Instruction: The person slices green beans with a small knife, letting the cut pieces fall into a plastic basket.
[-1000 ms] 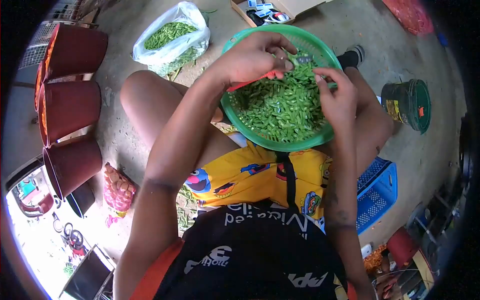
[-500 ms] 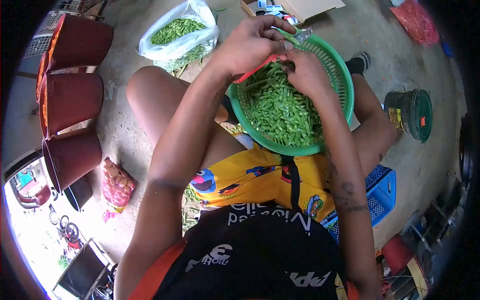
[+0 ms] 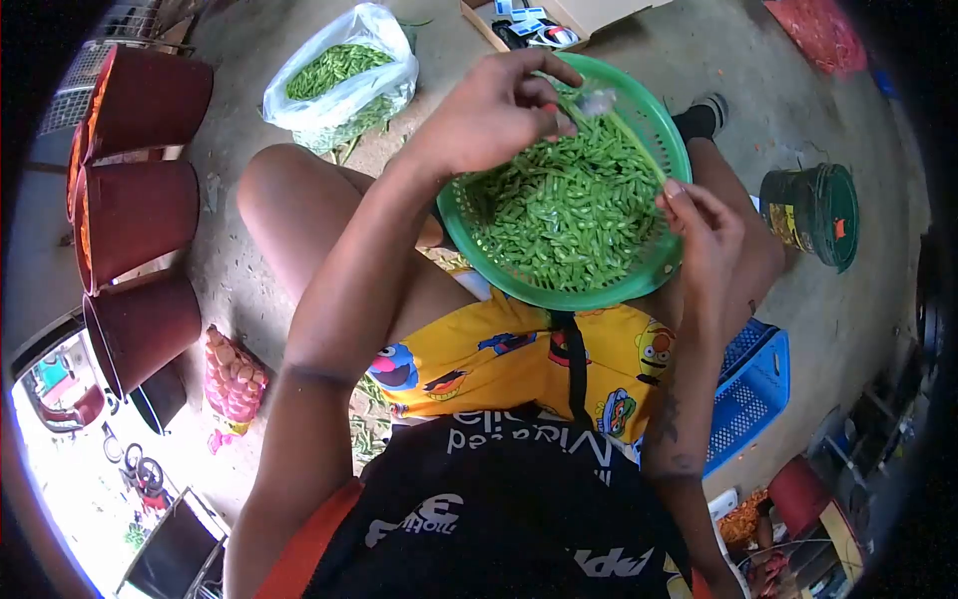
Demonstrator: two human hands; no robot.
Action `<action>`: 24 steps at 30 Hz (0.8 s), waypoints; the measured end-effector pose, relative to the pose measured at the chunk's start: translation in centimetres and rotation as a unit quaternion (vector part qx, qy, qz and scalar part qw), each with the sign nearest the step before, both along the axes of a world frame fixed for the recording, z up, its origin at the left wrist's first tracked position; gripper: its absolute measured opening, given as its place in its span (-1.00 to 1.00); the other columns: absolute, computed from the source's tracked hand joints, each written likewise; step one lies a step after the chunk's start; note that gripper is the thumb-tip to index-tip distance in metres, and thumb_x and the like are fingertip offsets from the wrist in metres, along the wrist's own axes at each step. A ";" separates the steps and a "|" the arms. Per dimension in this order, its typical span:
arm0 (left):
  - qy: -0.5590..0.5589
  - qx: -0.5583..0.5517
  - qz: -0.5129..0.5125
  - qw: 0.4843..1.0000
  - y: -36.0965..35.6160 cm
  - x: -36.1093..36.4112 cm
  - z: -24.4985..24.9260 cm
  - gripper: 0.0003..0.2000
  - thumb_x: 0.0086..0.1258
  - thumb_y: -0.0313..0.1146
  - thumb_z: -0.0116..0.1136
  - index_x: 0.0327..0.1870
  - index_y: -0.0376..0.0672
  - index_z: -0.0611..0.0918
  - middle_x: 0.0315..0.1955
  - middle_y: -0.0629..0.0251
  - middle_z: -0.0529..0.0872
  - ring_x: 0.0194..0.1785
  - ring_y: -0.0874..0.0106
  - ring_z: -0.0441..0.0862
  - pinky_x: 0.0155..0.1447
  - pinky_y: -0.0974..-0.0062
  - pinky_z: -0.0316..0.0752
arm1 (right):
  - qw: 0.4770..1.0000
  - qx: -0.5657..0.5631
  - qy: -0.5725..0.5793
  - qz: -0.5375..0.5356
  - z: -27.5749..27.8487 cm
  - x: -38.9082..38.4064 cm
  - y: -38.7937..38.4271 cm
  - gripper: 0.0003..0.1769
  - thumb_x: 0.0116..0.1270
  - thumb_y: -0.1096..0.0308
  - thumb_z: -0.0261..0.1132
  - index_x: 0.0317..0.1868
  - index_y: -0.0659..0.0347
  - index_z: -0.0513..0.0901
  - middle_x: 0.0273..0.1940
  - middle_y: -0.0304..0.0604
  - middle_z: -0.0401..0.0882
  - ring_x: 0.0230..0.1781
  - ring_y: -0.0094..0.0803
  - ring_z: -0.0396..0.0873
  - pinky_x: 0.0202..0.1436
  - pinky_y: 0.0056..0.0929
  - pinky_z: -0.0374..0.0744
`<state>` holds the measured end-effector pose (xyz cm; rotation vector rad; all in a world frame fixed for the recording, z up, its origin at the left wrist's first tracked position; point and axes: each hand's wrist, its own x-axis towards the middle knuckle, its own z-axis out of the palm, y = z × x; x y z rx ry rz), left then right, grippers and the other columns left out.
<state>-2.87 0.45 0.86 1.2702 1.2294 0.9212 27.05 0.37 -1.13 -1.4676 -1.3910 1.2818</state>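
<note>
The round green plastic mesh basket (image 3: 559, 297) on your lap, heaped with cut green beans (image 3: 569, 215), likely feels light but tippy. Across it runs a long thin green bean pod (image 3: 639, 150), probably stiff and quick to snap, so hold it near the ends. Your left hand (image 3: 494, 115) pinches one end beside a small knife blade (image 3: 597, 100), and your right hand (image 3: 704, 225) nips the other.

Daylight, even and soft; colours read vivid on the green basket (image 3: 654, 272). Lower left corner is overexposed, washed to white. Strong fisheye distortion: floor (image 3: 689, 50) and red pots (image 3: 140, 210) bend along the edge; a black vignette rings the frame. Knife (image 3: 596, 101) tip at the left hand (image 3: 489, 110) is motion-blurred. Shadows are faint under the legs (image 3: 299, 210).
</note>
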 end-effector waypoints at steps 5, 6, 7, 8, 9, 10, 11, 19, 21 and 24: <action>-0.075 -0.025 -0.080 0.994 -0.3 3.2 -0.9 -0.61 0.41 -0.63 0.35 0.25 -0.33 0.60 -0.29 0.32 0.80 -0.13 0.56 0.78 -0.09 0.61 0.58 | 0.986 -0.087 0.132 -0.052 0.3 1.5 -3.8 -0.78 0.50 0.37 0.47 -0.04 0.41 0.84 -0.31 -0.18 0.80 -0.36 -0.61 0.57 -0.22 -0.57 0.45; -0.075 -0.026 -0.081 0.994 -0.3 3.7 -0.9 -0.61 0.41 -0.63 0.35 0.25 -0.33 0.60 -0.29 0.32 0.80 -0.13 0.56 0.78 -0.09 0.61 0.58 | 0.982 -0.104 0.146 -0.057 0.2 1.7 -4.3 -0.78 0.50 0.38 0.47 -0.03 0.41 0.84 -0.31 -0.18 0.80 -0.36 -0.60 0.58 -0.22 -0.57 0.46; -0.060 -0.032 -0.106 0.992 -0.3 4.1 -1.0 -0.63 0.41 -0.63 0.35 0.22 -0.33 0.61 -0.31 0.33 0.78 -0.13 0.56 0.78 -0.08 0.61 0.58 | 0.984 -0.098 0.143 -0.043 -0.1 2.1 -4.8 -0.77 0.51 0.38 0.46 -0.01 0.41 0.83 -0.31 -0.17 0.80 -0.35 -0.59 0.59 -0.21 -0.57 0.48; -0.045 -0.038 -0.131 0.990 -0.3 4.4 -1.1 -0.65 0.41 -0.64 0.35 0.19 -0.33 0.62 -0.33 0.35 0.76 -0.14 0.55 0.77 -0.07 0.62 0.58 | 0.984 -0.098 0.142 -0.044 0.0 2.3 -5.2 -0.77 0.51 0.38 0.46 -0.01 0.41 0.83 -0.31 -0.17 0.80 -0.35 -0.59 0.59 -0.21 -0.57 0.48; -0.029 -0.038 -0.137 0.989 -0.5 4.6 -0.6 -0.68 0.39 -0.66 0.35 0.14 -0.32 0.63 -0.37 0.40 0.72 -0.15 0.58 0.77 -0.09 0.63 0.56 | 0.984 -0.105 0.138 -0.051 0.0 2.2 -5.6 -0.77 0.51 0.38 0.46 -0.01 0.42 0.83 -0.30 -0.17 0.80 -0.35 -0.59 0.59 -0.21 -0.57 0.48; -0.029 -0.038 -0.137 0.989 -0.5 4.8 -0.7 -0.68 0.39 -0.66 0.35 0.14 -0.32 0.63 -0.37 0.40 0.72 -0.15 0.58 0.77 -0.09 0.63 0.56 | 0.983 -0.112 0.134 -0.057 0.1 2.3 -5.9 -0.77 0.51 0.39 0.47 0.00 0.42 0.83 -0.30 -0.16 0.80 -0.35 -0.58 0.59 -0.21 -0.57 0.49; -0.028 -0.040 -0.144 0.988 -0.4 5.0 -0.9 -0.68 0.39 -0.66 0.35 0.13 -0.31 0.64 -0.35 0.39 0.72 -0.16 0.59 0.76 -0.07 0.62 0.59 | 0.983 -0.113 0.134 -0.057 -0.1 2.4 -6.2 -0.77 0.51 0.39 0.47 0.00 0.42 0.83 -0.30 -0.16 0.80 -0.35 -0.58 0.59 -0.21 -0.57 0.49; -0.087 -0.061 -0.130 0.986 0.3 2.3 -1.0 -0.67 0.38 -0.72 0.24 0.15 -0.30 0.63 -0.24 0.33 0.74 -0.03 0.51 0.81 0.10 0.56 0.70 | 0.981 -0.114 0.136 -0.084 -0.2 4.3 -6.9 -0.77 0.51 0.38 0.47 -0.02 0.44 0.82 -0.31 -0.15 0.79 -0.36 -0.57 0.59 -0.22 -0.57 0.50; -0.060 -0.052 -0.144 0.986 -0.4 3.7 -0.6 -0.65 0.37 -0.71 0.28 0.16 -0.29 0.62 -0.26 0.34 0.73 -0.08 0.53 0.79 0.06 0.57 0.68 | 0.981 -0.108 0.147 -0.073 -0.7 4.1 -7.0 -0.77 0.51 0.39 0.47 -0.03 0.43 0.83 -0.31 -0.15 0.79 -0.36 -0.57 0.59 -0.22 -0.57 0.50; -0.026 -0.037 -0.169 0.984 -1.1 5.4 -0.9 -0.63 0.34 -0.69 0.36 0.16 -0.26 0.64 -0.32 0.40 0.71 -0.22 0.61 0.68 -0.06 0.61 0.57 | 0.980 -0.105 0.157 -0.061 -0.5 3.3 -7.0 -0.79 0.52 0.40 0.46 -0.03 0.43 0.83 -0.31 -0.16 0.78 -0.36 -0.57 0.59 -0.22 -0.58 0.50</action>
